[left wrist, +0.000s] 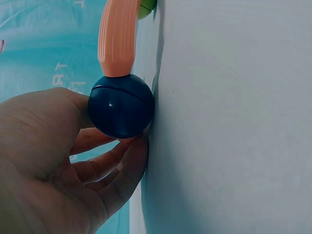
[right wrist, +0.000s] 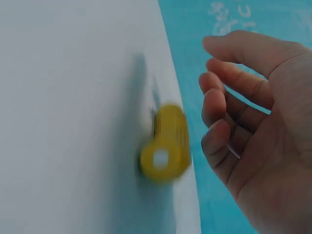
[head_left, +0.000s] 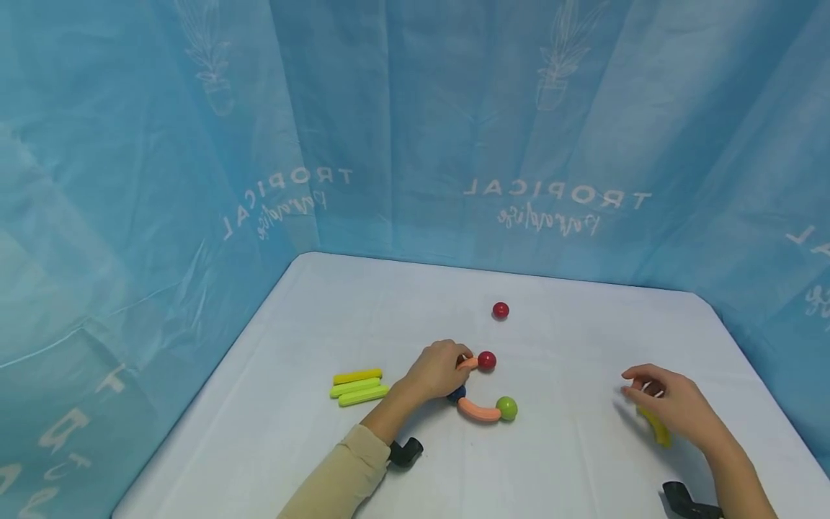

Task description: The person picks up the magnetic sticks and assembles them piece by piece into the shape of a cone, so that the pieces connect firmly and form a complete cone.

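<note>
My left hand [head_left: 439, 369] pinches a curved peach rod [head_left: 468, 364] whose far end meets a red ball [head_left: 487, 361]. A dark blue ball [left wrist: 121, 106] lies against that hand, and a second curved peach rod [head_left: 479, 411] runs from it to a green ball [head_left: 507, 409]. Hand and fingers partly cover the first rod and the blue ball in the head view. My right hand [head_left: 671, 402] hovers over a curved yellow rod [right wrist: 170, 141], fingers loosely bent and apart from it. A pale spot marks that rod's near end in the right wrist view.
Left of my left hand lie one straight yellow rod [head_left: 358, 376] and two yellow-green rods [head_left: 355, 388] side by side. A loose red ball [head_left: 501, 311] sits farther back on the white table [head_left: 389, 295]. Blue printed curtains [head_left: 428, 130] hang around the table's edges.
</note>
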`<state>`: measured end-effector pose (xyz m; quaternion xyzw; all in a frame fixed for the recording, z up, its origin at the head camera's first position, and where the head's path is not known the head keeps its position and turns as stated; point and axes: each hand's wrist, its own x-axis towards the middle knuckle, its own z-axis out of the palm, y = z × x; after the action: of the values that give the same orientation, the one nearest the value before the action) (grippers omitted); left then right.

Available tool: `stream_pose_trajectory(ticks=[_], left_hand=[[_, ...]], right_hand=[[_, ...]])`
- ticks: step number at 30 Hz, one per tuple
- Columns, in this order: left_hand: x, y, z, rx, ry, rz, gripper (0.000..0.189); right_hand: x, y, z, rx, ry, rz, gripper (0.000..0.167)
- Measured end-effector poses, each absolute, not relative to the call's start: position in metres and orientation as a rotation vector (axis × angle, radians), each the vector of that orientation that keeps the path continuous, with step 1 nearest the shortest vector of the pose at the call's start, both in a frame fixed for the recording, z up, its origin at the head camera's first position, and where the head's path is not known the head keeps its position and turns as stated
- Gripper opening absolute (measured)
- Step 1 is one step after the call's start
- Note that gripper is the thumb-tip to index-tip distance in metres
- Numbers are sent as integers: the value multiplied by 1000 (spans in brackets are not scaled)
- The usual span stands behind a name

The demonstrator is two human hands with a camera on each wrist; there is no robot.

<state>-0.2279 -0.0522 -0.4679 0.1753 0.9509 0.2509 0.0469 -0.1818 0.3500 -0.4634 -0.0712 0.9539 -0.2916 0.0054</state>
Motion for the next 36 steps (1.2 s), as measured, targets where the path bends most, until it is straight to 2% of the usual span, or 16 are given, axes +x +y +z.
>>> stream_pose_trajectory(ticks=[6, 13, 36], left_hand=[[-228, -53, -469, 533, 2892, 773, 25], [-229, -53, -468, 551, 2886, 774, 25], [-229, -54, -468, 580, 2872, 762, 25]], right_hand=[[-176, 374, -469, -27, 2918, -818, 52], [-174, 385, -474, -48, 2839, -783, 49], [-180, 352, -473, -49, 2913, -852, 44]])
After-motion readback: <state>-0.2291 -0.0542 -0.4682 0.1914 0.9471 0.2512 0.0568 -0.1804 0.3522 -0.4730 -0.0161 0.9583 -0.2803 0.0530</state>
